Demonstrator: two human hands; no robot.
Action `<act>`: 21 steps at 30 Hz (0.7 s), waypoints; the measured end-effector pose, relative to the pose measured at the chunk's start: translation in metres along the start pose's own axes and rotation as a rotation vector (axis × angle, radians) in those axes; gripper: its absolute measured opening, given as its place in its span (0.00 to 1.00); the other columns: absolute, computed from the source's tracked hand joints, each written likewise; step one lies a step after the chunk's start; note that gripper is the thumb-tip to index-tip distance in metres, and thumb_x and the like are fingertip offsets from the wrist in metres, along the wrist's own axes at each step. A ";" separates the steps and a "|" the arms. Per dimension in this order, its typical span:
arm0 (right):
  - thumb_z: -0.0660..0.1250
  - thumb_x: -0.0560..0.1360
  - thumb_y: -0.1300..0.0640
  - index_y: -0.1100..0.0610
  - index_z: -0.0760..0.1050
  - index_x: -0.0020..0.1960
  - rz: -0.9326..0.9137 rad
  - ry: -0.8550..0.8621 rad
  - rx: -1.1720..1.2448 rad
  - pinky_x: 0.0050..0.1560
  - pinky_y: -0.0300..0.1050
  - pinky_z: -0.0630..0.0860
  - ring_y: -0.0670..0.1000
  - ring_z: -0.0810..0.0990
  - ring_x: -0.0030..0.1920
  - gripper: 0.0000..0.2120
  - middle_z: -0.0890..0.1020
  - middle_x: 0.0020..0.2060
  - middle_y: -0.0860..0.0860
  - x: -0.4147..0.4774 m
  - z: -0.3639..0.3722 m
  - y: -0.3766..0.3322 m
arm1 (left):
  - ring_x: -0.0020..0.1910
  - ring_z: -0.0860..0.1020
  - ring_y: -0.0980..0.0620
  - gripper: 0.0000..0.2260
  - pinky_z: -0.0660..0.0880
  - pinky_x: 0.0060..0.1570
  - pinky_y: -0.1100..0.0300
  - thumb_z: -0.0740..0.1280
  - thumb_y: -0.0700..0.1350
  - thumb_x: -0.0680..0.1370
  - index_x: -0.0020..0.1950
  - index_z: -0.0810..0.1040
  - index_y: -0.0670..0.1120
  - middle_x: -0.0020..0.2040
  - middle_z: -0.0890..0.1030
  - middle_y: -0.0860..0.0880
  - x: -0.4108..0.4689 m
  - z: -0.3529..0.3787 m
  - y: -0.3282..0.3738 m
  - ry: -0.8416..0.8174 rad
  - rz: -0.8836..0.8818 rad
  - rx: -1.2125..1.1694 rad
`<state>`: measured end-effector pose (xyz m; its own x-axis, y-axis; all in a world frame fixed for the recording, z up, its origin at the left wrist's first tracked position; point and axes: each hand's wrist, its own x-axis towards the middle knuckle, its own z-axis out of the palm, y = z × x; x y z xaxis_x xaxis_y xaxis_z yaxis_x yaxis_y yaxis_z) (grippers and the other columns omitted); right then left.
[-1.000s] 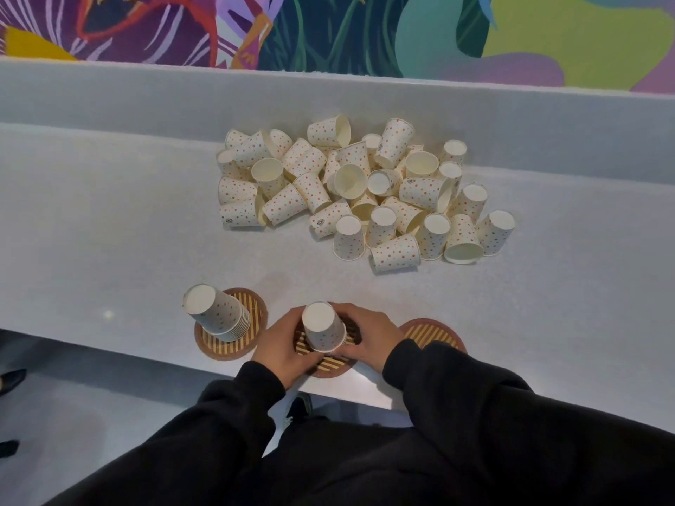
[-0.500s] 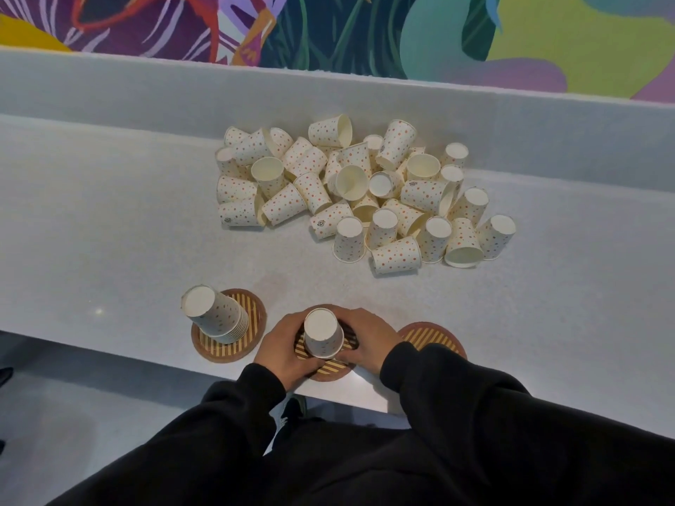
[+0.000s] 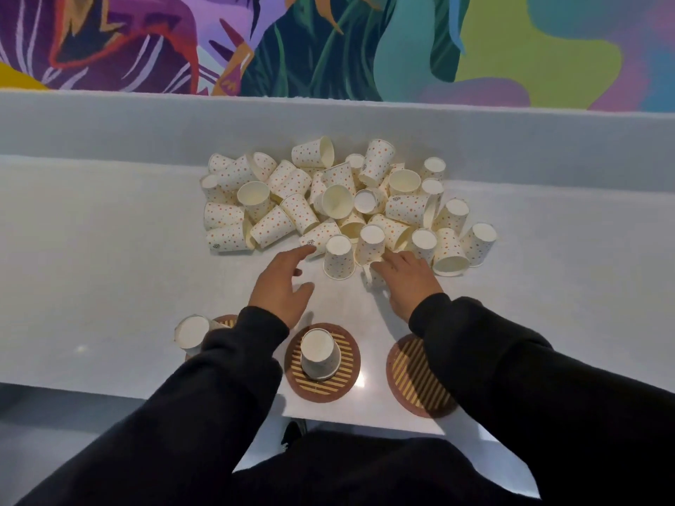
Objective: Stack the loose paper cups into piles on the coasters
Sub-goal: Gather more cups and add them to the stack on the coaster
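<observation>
Pale speckled countertop (image 3: 109, 286) is seen from above. Nearest its front edge, three round brown coasters with yellow stripes are set in a row. The left coaster (image 3: 224, 320) is largely hidden by a black left sleeve (image 3: 219, 378), and a leaning pile of white paper cups (image 3: 191, 332) is stood on it. A single upturned dotted paper cup (image 3: 319, 354) is placed on the middle coaster (image 3: 347, 363). The right coaster (image 3: 412, 374) is partly covered by the right sleeve (image 3: 511, 378).

Beyond them, the left hand (image 3: 283, 286) is held out with fingers spread and released, its forefinger near a cup lying on its side (image 3: 319, 235). The right hand (image 3: 407, 281) is laid over a toppled cup (image 3: 368, 275); whether that cup is grasped cannot be told.

Farther back, a loose heap of orange-dotted white paper cups (image 3: 343, 202) is spread below a raised grey ledge (image 3: 109, 129), with a colourful painted mural (image 3: 328, 42) behind.
</observation>
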<state>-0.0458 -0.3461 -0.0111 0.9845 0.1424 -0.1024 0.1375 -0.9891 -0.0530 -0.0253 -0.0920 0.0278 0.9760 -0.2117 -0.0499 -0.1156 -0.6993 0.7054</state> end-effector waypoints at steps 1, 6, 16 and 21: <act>0.72 0.73 0.63 0.50 0.67 0.76 0.000 -0.009 -0.019 0.70 0.56 0.67 0.59 0.67 0.71 0.33 0.71 0.72 0.52 0.003 -0.001 0.000 | 0.65 0.75 0.51 0.29 0.74 0.65 0.55 0.71 0.42 0.78 0.77 0.68 0.58 0.74 0.72 0.52 0.012 0.004 0.005 -0.069 0.066 0.070; 0.72 0.74 0.59 0.51 0.69 0.75 0.005 -0.034 -0.070 0.70 0.57 0.67 0.59 0.69 0.69 0.30 0.72 0.69 0.53 0.006 -0.001 -0.005 | 0.80 0.61 0.43 0.32 0.64 0.76 0.46 0.68 0.47 0.79 0.81 0.60 0.59 0.84 0.56 0.49 0.048 0.024 0.020 -0.354 0.147 0.454; 0.73 0.75 0.48 0.46 0.70 0.74 0.071 -0.014 0.217 0.68 0.53 0.70 0.54 0.71 0.66 0.29 0.73 0.69 0.49 -0.008 0.003 0.001 | 0.68 0.74 0.44 0.10 0.75 0.63 0.49 0.74 0.51 0.75 0.52 0.76 0.53 0.76 0.70 0.51 0.043 0.020 0.014 -0.288 0.153 0.478; 0.75 0.74 0.45 0.49 0.70 0.73 0.136 -0.023 0.458 0.70 0.51 0.69 0.53 0.72 0.66 0.30 0.74 0.69 0.49 -0.012 0.002 -0.004 | 0.47 0.78 0.44 0.08 0.78 0.49 0.52 0.73 0.48 0.76 0.48 0.76 0.48 0.47 0.80 0.50 0.037 0.020 0.018 -0.256 0.060 0.372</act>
<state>-0.0581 -0.3440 -0.0116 0.9869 0.0184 -0.1601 -0.0597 -0.8811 -0.4692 0.0051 -0.1261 0.0246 0.8941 -0.3885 -0.2227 -0.2746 -0.8685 0.4128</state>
